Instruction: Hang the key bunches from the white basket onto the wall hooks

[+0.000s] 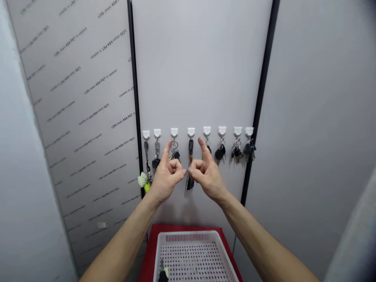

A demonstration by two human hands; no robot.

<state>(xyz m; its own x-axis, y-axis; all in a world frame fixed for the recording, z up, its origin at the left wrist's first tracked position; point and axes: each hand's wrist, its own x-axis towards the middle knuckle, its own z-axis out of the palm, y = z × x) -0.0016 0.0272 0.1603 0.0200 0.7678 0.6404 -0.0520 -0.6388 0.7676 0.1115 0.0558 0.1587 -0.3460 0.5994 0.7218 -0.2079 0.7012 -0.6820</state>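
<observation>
My left hand (168,176) and my right hand (207,174) are raised before a row of hung keys, index fingers pointing up and thumbs stretched inward, almost tip to tip. The other fingers are curled, and neither hand holds anything. Between them a key with a black strap (190,148) hangs from a white hook (191,132). Behind my left hand is a key bunch on a ring (175,150), partly hidden. Near my right index fingertip, another bunch on a hook (207,131) is mostly covered. Farther right hangs a black key fob (220,152).
Several more key bunches hang right (236,151) and left, one with a pale green charm (142,179). Below, a white plastic basket (188,237) stands on a red surface (152,239), with a black key (163,275) inside. Dark strips (135,86) edge the wall panel.
</observation>
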